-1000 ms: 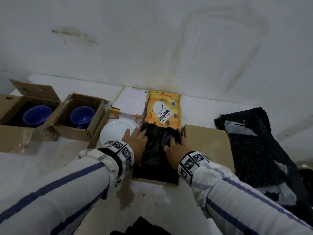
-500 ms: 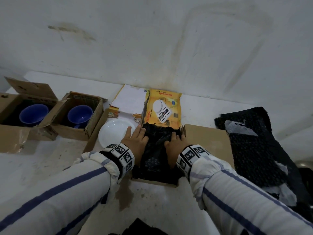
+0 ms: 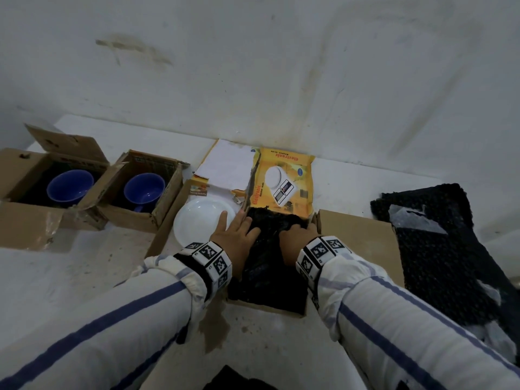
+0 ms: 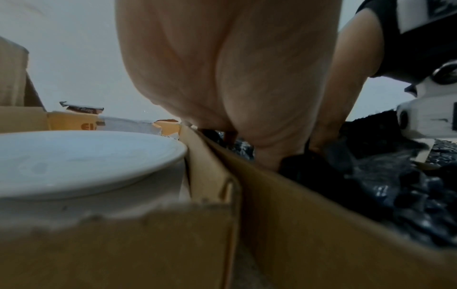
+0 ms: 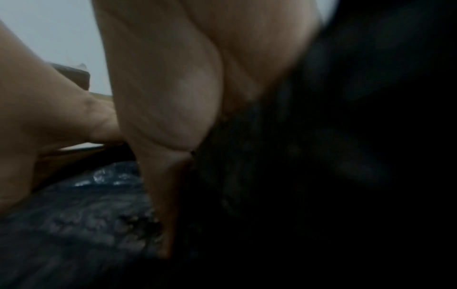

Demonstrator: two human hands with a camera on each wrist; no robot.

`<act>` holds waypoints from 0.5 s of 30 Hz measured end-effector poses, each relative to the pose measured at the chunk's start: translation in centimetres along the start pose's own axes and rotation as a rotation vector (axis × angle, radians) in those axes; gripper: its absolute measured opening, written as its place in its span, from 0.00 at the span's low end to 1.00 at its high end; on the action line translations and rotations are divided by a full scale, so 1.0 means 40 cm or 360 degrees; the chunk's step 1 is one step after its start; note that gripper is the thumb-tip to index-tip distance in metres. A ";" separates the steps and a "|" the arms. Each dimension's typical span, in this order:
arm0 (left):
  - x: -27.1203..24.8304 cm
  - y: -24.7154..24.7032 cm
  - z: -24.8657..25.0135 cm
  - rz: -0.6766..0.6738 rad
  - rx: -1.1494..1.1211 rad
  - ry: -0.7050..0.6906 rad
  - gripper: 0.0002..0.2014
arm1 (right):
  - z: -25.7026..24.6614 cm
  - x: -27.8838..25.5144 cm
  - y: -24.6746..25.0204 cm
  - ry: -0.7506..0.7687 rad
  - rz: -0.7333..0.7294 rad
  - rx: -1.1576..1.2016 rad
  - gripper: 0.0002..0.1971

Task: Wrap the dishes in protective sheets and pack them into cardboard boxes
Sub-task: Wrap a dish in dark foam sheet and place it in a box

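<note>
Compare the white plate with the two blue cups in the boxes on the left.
The white plate is flat, shallow and lies unboxed beside the left hand; each blue cup is deeper and sits inside its own open cardboard box. All three are unwrapped.

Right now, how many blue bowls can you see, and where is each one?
2. One blue bowl sits in the open cardboard box at far left; the other sits in the next box to its right. Wrapped dishes elsewhere may be hidden.
</note>
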State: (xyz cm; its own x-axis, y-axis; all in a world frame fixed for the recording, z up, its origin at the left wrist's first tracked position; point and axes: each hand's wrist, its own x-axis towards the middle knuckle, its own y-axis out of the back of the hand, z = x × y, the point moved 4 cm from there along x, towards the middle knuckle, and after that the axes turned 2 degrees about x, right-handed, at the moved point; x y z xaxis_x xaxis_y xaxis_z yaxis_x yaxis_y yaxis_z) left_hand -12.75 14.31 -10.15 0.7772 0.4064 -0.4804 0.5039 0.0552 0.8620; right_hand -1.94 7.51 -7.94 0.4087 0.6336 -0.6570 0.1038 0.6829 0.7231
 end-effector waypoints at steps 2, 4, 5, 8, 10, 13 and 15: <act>0.001 -0.001 0.001 0.0009 0.0011 0.0000 0.58 | 0.013 -0.021 0.009 0.0011 0.0007 0.0016 0.27; 0.001 -0.001 0.002 0.0008 0.0031 -0.0002 0.58 | 0.027 -0.042 0.019 0.0048 0.0032 0.0015 0.29; 0.000 0.000 0.003 0.0005 0.0036 -0.0001 0.58 | 0.033 -0.049 0.018 0.0063 0.0029 -0.0032 0.29; 0.000 0.002 0.003 -0.0003 0.0033 0.0007 0.58 | 0.036 -0.061 -0.010 0.0071 0.0008 -0.0203 0.34; 0.002 0.001 0.002 0.0004 0.0013 0.0010 0.58 | 0.027 -0.062 -0.032 0.0061 0.0011 -0.0300 0.38; 0.001 -0.001 0.002 0.0016 -0.0003 0.0010 0.58 | 0.010 -0.059 -0.038 0.0028 -0.0002 -0.0378 0.38; 0.001 -0.003 0.002 0.0019 -0.0002 0.0006 0.58 | 0.006 -0.056 -0.040 0.0030 -0.0046 -0.0444 0.37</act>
State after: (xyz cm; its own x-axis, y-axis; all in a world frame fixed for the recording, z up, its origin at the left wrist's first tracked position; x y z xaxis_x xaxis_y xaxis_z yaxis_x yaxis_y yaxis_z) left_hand -12.75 14.26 -10.28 0.7816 0.4106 -0.4696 0.4943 0.0516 0.8677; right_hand -2.81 4.90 -7.57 0.3920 0.6171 -0.6823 -0.1397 0.7730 0.6189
